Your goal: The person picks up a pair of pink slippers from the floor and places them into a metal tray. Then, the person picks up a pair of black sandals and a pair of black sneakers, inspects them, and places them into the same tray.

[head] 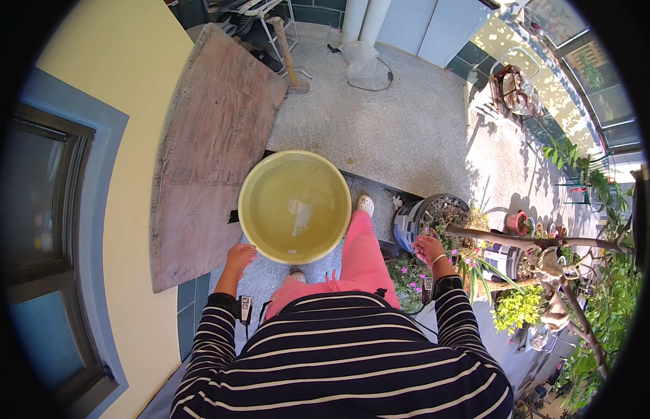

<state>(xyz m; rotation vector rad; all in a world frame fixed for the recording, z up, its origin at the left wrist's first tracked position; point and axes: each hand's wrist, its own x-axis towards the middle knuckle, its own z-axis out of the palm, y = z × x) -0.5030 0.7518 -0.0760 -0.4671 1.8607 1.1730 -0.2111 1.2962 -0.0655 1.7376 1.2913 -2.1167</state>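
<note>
A round yellow plastic basin (272, 230) holding clear water stands on the ground before me, with a pale label showing at its bottom. My left hand (242, 256) is beside the basin's lower left rim, fingers loosely curled and holding nothing; whether it touches the rim I cannot tell. Over to the right, my right hand (428, 248) is half curled near a large round planter (405, 228) and pink flowers, and nothing shows in it. One foot in a white clog (365, 205) is just right of the basin, the other clog (298, 276) below it.
A wooden board (209, 152) leans at the left by the yellow wall. Beyond it are a long-handled mallet (297, 86) and a white metal rack (275, 36). A step edge (380, 184) runs behind the basin. Potted plants and a tree branch (492, 238) are at the right.
</note>
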